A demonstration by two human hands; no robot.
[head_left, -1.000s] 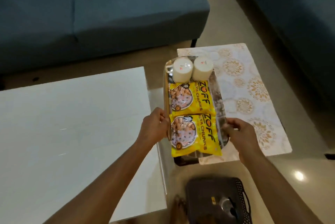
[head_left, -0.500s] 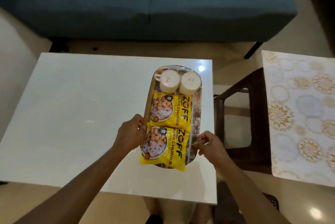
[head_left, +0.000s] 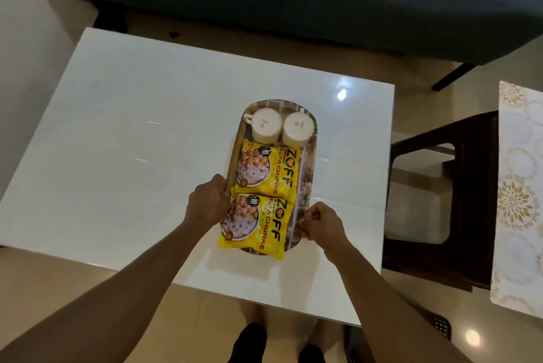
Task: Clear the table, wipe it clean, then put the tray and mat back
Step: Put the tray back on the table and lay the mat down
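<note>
Both hands, left (head_left: 207,204) and right (head_left: 321,223), have a closed grip on the tray (head_left: 312,139). A second ago it was over the mat (head_left: 518,201), at the right edge; now it's mid-frame over the tabletop (head_left: 132,127). Mat goes back next, I think.

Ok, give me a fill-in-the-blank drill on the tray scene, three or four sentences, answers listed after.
1. The tray carries two upside-down cups and ____ yellow snack packets.
2. The left hand and right hand grip the tray by its two long ____.
3. The patterned mat lies on the dark stool, to the ____ of the white table.

Missing words: two; sides; right
</note>
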